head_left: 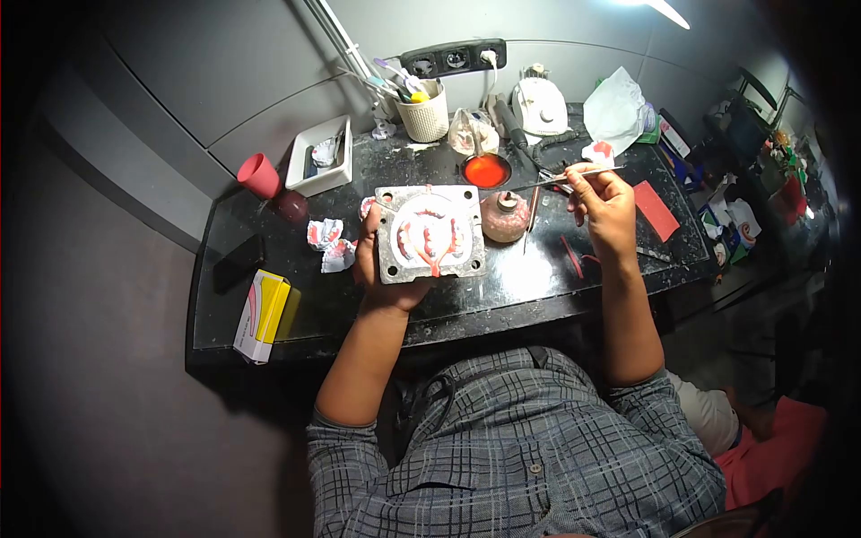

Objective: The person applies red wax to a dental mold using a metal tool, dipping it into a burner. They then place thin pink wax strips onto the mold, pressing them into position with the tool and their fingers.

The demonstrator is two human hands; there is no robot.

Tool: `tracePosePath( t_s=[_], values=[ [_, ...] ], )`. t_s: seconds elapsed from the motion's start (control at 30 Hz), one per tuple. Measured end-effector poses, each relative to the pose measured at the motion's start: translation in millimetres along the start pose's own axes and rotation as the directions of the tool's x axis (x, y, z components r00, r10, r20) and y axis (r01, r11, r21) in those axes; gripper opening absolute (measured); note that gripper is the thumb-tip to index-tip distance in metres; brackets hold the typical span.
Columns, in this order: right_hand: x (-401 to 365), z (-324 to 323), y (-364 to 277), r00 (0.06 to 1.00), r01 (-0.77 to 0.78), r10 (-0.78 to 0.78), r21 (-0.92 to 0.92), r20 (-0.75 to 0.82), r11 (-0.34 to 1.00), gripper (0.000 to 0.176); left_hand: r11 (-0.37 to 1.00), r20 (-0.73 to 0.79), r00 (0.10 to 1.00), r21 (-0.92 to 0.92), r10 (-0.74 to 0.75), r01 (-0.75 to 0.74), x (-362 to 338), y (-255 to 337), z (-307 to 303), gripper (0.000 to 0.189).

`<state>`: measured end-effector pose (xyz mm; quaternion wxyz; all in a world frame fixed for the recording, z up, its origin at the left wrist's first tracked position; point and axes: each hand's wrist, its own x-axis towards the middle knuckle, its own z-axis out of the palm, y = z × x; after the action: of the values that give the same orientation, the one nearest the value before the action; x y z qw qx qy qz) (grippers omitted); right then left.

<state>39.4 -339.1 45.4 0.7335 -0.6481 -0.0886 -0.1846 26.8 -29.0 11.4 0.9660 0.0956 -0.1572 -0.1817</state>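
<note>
My left hand [366,262] grips a square metal dental flask [387,258] by its left side and from below, tilted up toward me. White plaster fills it, with red wax lines and arch shapes on the surface. Raised to the right, my right hand [608,204] pinches a thin metal wax spatula [551,181], its tip pointing left toward a small pan of red liquid wax [485,170]. A round spirit burner [505,220] stands just right of the flask. Red-stained crumpled paper [332,244] lies left of my left hand.
A white tray [303,181], pink cup [260,176] and yellow-white box [262,316] stand at left. Behind are a tool holder [423,119] and a white device [540,106]. A red wax sheet [657,212] lies at right. Another person's leg shows at lower right.
</note>
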Motion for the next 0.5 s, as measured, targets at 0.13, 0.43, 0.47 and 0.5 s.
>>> tracePosePath(
  t_s=[0.13, 0.43, 0.47, 0.5],
  values=[
    [-1.1, -0.2, 4.5, 1.000, -0.024, 0.024, 0.001, -0.001, 1.000, 0.014, 1.000, 0.012, 1.000, -0.015, -0.007, 0.008, 0.5, 1.3, -1.6, 0.066],
    [-4.4, 2.3, 0.7, 0.999, -0.044, 0.045, -0.007, 0.018, 0.999, 0.015, 1.000, 0.001, 1.000, 0.012, -0.007, 0.007, 0.1, 0.8, 0.8, 0.065],
    [-4.0, 2.2, 1.0, 0.999, -0.044, 0.044, -0.001, 0.022, 0.999, 0.015, 1.000, 0.005, 1.000, 0.012, -0.010, 0.010, 0.3, 0.9, 0.6, 0.065],
    [-3.8, 2.2, 1.1, 0.999, -0.043, 0.043, 0.006, 0.027, 0.999, 0.016, 1.000, 0.009, 1.000, 0.013, -0.013, 0.013, 0.4, 0.9, 0.7, 0.065]
  ],
)
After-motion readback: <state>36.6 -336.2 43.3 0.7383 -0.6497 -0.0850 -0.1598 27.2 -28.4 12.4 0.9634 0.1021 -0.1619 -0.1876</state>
